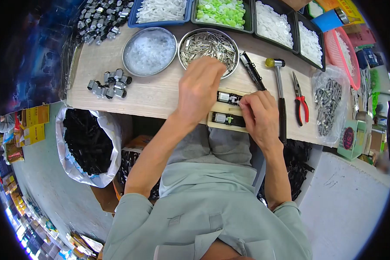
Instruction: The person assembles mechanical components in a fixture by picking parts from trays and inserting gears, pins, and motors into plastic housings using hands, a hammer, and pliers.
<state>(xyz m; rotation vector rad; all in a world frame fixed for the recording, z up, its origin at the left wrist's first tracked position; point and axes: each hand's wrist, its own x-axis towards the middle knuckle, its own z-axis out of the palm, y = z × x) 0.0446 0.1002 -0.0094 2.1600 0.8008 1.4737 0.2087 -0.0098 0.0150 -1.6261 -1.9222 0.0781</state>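
My left hand (199, 86) reaches over the near rim of a steel bowl (236, 55), fingers bent together at the metal pins (208, 45) inside. Its fingertips are partly hidden, so whatever they pinch cannot be made out. My right hand (261, 116) rests at a pale fixture (211, 123) on the table's front edge, thumb and fingers closed near a small white part. Two black housings lie in the fixture: the upper housing (228, 98) carries a silver motor and white pieces, the lower housing (229, 119) a motor and a green piece.
Right of the fixture lie a black assembled part (252, 71), a hammer (280, 86), pliers (300, 99) and a bag of grey parts (329, 104). At left are a dish of clear grease (149, 51) and small motors (110, 84). Trays of green pieces (221, 13) and white pieces (273, 24) line the back.
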